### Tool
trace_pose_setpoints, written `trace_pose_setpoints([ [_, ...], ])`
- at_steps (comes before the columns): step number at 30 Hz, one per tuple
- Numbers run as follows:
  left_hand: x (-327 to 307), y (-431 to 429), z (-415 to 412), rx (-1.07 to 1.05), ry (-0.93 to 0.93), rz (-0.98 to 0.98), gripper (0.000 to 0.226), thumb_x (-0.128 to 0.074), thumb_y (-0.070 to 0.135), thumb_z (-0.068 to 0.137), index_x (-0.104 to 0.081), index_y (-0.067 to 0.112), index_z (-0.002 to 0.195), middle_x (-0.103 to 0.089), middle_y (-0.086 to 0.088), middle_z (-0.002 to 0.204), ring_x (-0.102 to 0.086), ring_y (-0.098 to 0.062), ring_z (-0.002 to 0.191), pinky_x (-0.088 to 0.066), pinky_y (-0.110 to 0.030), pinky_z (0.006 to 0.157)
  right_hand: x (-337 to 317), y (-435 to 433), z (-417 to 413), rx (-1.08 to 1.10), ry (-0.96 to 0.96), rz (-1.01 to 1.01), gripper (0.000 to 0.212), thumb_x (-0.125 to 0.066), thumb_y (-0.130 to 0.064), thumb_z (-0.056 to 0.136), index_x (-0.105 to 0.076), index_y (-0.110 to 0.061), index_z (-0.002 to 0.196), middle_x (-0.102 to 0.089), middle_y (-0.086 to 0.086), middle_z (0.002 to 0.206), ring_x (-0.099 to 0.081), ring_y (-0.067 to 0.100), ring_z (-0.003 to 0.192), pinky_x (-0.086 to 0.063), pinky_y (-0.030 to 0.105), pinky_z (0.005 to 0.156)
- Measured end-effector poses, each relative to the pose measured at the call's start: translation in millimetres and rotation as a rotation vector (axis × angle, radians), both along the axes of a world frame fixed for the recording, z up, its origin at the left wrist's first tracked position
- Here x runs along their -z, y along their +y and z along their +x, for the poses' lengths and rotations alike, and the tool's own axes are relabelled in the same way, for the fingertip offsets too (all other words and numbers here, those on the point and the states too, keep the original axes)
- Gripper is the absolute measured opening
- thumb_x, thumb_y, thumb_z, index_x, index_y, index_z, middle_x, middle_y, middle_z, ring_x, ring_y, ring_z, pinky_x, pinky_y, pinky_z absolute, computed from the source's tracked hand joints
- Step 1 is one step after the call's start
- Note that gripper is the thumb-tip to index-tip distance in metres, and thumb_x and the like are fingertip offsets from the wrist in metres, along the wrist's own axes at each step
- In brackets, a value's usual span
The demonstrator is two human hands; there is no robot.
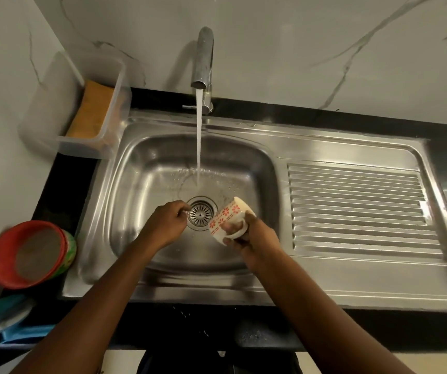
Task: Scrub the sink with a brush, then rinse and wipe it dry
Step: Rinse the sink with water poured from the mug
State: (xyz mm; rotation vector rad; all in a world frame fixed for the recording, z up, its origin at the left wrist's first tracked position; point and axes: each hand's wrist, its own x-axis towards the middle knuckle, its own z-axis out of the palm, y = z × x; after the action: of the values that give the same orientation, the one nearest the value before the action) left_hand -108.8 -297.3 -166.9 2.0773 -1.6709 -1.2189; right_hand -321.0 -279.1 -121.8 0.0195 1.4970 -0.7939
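The steel sink (pixel 141 157) fills the middle of the head view, its basin wet. Water runs from the chrome tap (pixel 203 63) in a steady stream onto the basin floor just behind the drain strainer (pixel 200 213). My right hand (pixel 249 236) holds a white cup (pixel 226 218) with red flower prints by its handle, tilted over the basin right of the drain. My left hand (pixel 167 222) hovers over the basin left of the drain, fingers curled shut with nothing visible in them. No brush is in view.
A clear plastic tub (pixel 93 147) holding an orange sponge (pixel 93 112) stands at the sink's back left corner. Red and green bowls (pixel 32 255) are stacked on the black counter at left, with blue items below them. The ribbed drainboard (pixel 357 209) lies to the right.
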Motion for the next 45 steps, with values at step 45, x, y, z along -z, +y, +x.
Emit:
trace_pose_setpoints([
  [45,-10,31,66,-0.351,-0.042,0.084,0.047,-0.044,0.006,0.101,-0.053,0.010,0.148,-0.052,-0.011,0.155,-0.048,-0.028,0.142,-0.036,-0.034,0.112,6,-67,115,-1.883,0.937,-0.596,0.031,-0.054,-0.038,0.094,-0.071,-0.014,0.086,-0.063,-0.001,0.075,-0.063,0.020,0.072,-0.046,0.027,0.059],
])
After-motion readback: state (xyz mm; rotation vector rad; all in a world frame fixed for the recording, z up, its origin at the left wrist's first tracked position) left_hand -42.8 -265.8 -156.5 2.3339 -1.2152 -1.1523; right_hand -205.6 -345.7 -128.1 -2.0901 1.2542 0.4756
